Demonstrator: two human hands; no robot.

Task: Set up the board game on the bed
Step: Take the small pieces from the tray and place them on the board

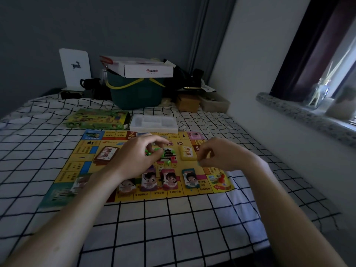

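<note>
A yellow game board (81,160) lies flat on the checked bedsheet. My left hand (138,157) hovers over the board's middle, its curled fingers around small green plastic pieces (152,151). More green and red pieces (170,160) lie beside it. My right hand (217,155) is at the board's right side, fingers curled and pinching something small that I cannot make out. A brown card deck (105,154) and a yellow card deck (187,153) sit on the board. Several character cards (169,179) stand along the near edge, and a red pawn (221,178) is on the corner square.
The green game box (96,119) and a white plastic insert tray (154,123) lie beyond the board. A green bin (136,91) with a white carton on top, dark items and small boxes stand at the bed's head. A wall and a stone window sill (300,116) run along the right.
</note>
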